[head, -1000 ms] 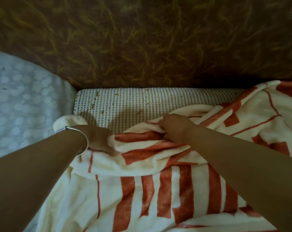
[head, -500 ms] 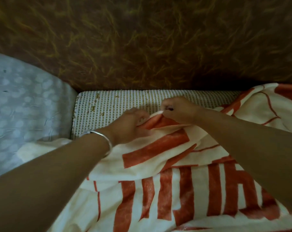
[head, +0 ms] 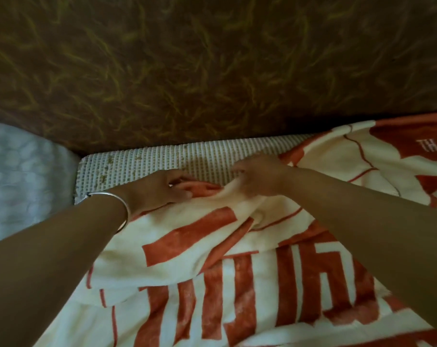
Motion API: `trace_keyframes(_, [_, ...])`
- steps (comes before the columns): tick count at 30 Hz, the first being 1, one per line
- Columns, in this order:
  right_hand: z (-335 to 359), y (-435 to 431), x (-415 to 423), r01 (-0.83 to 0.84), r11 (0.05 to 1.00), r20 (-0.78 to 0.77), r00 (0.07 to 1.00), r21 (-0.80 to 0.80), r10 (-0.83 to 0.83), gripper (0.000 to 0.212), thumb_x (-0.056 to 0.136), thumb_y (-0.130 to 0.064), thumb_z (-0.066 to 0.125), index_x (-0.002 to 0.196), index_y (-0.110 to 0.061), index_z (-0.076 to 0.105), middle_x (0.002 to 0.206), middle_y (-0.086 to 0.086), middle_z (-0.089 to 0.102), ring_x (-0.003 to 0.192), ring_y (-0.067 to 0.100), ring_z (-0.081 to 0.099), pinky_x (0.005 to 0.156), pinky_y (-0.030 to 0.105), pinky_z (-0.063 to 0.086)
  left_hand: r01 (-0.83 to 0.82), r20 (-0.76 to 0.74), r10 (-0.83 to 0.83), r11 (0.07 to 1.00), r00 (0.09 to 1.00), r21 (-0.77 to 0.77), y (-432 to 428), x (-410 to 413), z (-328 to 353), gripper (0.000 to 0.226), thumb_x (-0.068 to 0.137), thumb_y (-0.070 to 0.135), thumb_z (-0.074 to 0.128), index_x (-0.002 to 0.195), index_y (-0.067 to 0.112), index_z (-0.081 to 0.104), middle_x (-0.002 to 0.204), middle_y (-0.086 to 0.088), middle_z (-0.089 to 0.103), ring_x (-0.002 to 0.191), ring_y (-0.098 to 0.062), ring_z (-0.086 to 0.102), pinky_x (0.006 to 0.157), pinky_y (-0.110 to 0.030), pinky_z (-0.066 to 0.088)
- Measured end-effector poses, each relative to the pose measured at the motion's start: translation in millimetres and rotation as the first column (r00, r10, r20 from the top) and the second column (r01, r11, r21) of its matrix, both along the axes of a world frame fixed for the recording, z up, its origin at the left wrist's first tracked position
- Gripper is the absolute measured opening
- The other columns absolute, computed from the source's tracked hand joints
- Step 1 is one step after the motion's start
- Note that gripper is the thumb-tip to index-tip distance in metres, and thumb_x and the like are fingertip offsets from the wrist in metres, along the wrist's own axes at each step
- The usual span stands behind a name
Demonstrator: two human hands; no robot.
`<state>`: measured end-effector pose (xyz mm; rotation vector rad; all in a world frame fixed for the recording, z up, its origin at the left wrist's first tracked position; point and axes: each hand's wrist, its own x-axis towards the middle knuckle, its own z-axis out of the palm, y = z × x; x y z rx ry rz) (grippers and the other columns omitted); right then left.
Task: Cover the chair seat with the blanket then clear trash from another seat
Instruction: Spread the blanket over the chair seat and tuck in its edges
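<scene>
Left hand (head: 162, 190) and right hand (head: 258, 176), close together, each pinch the far edge of the blanket (head: 207, 249), apparently to draw it over the seat (head: 142, 160), whose far-left strip is bare; it covers the near and right parts.

Both arms are bare from the frame's edge to the hands; the left forearm (head: 62, 241) and the right forearm (head: 362, 221) show skin only; a thin, plain, silver-coloured bangle (head: 123, 206) circles the left wrist, smooth and narrow, catching a pale glint along its rim; the left hand (head: 159, 187) wears nothing more; the right hand (head: 257, 176) is blurred, its fingers (head: 238, 169) bare as far as shows.
</scene>
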<state>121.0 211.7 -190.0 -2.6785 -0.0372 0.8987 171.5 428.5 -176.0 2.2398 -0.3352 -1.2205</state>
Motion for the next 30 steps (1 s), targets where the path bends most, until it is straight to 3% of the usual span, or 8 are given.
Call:
trace_keyframes(3, [-1, -2, -4, -0.022, 1.0, 0.005, 1.0, -0.004, 0.022, 0.047, 0.089, -0.021, 0.052, 0.136, -0.026, 0.045, 0.139, 0.003, 0.047, 0.131, 0.026, 0.039, 0.111, 0.045, 0.031, 0.12, -0.232, -0.113, 0.993, 0.966, 0.016, -13, -6, 11, 0.047, 0.074, 0.04, 0.072, 0.119, 0.033, 0.059, 0.107, 0.009, 0.067, 0.099, -0.015, 0.064, 0.09, -0.027, 0.05])
trace_keyframes(5, [5, -8, -4, 0.017, 0.997, 0.005, 1.0, 0.08, -0.018, 0.031, 0.089, -0.018, 0.054, 0.118, -0.021, 0.059, 0.124, 0.003, 0.057, 0.117, 0.023, 0.052, 0.102, 0.039, 0.041, -0.014, -0.607, -0.009, 0.999, 0.795, -0.033, -13, -7, 22, 0.059, 0.061, 0.044, 0.08, 0.115, 0.027, 0.065, 0.109, -0.005, 0.072, 0.098, -0.023, 0.069, 0.088, -0.033, 0.055])
trace_keyframes(7, [8, -15, -3, -0.019, 0.997, 0.013, 1.0, 0.074, 0.018, 0.01, 0.087, -0.017, 0.055, 0.091, -0.018, 0.064, 0.101, 0.001, 0.063, 0.102, 0.018, 0.055, 0.102, 0.039, 0.037, -0.094, -0.702, 0.047, 0.995, 0.71, -0.028, -6, -6, 18, 0.074, 0.048, 0.047, 0.085, 0.116, 0.024, 0.065, 0.109, -0.01, 0.072, 0.095, -0.025, 0.071, 0.085, -0.036, 0.057])
trace_keyframes(11, [13, -19, 0, -0.047, 0.999, 0.127, 0.991, -0.008, 0.048, 0.024, 0.093, -0.013, 0.043, 0.07, -0.021, 0.046, 0.085, -0.002, 0.053, 0.094, 0.019, 0.05, 0.105, 0.043, 0.034, -0.01, -0.53, 0.126, 0.976, 0.838, 0.217, 4, -14, -4, 0.056, 0.065, 0.037, 0.078, 0.117, 0.025, 0.061, 0.116, -0.001, 0.067, 0.112, -0.022, 0.059, 0.102, -0.04, 0.046])
trace_keyframes(16, [3, -33, -2, 0.015, 0.988, 0.268, 0.963, -0.156, 0.028, 0.03, 0.093, -0.005, 0.039, 0.115, -0.013, 0.059, 0.116, 0.009, 0.062, 0.11, 0.026, 0.055, 0.095, 0.038, 0.045, 0.063, 0.184, -0.118, 0.957, 0.976, 0.282, 0, -15, -28, 0.022, 0.093, 0.028, 0.051, 0.1, 0.011, 0.062, 0.09, -0.005, 0.062, 0.083, -0.02, 0.056, 0.072, -0.026, 0.041])
trace_keyframes(20, [-8, -40, -5, 0.006, 0.973, 0.154, 0.988, -0.231, 0.031, 0.044, 0.092, -0.004, 0.04, 0.132, -0.02, 0.051, 0.13, 0.007, 0.055, 0.126, 0.027, 0.041, 0.11, 0.04, 0.033, 0.106, 0.202, -0.147, 0.974, 0.968, 0.198, -26, -24, -35, 0.025, 0.088, 0.041, 0.056, 0.101, 0.019, 0.058, 0.097, 0.006, 0.057, 0.09, -0.015, 0.053, 0.079, -0.027, 0.039])
trace_keyframes(25, [-21, -44, -5, -0.031, 0.963, 0.1, 0.993, -0.266, 0.06, 0.037, 0.097, -0.015, 0.04, 0.131, -0.022, 0.051, 0.13, 0.006, 0.055, 0.128, 0.027, 0.038, 0.112, 0.045, 0.025, 0.324, 0.314, -0.497, 0.823, 0.809, 0.466, -36, -36, -51, 0.037, 0.082, 0.043, 0.061, 0.108, 0.017, 0.058, 0.11, -0.005, 0.057, 0.099, -0.023, 0.056, 0.084, -0.033, 0.047])
trace_keyframes(30, [-26, -43, -1, -0.108, 0.95, 0.036, 0.992, -0.293, 0.124, 0.036, 0.095, -0.016, 0.042, 0.13, -0.022, 0.051, 0.131, 0.005, 0.053, 0.128, 0.027, 0.038, 0.111, 0.044, 0.025, 0.313, 0.261, -0.43, 0.866, 0.865, 0.39, -40, -36, -47, 0.017, 0.085, 0.02, 0.055, 0.068, 0.021, 0.05, 0.081, 0.0, 0.058, 0.087, -0.023, 0.061, 0.068, -0.025, 0.041])
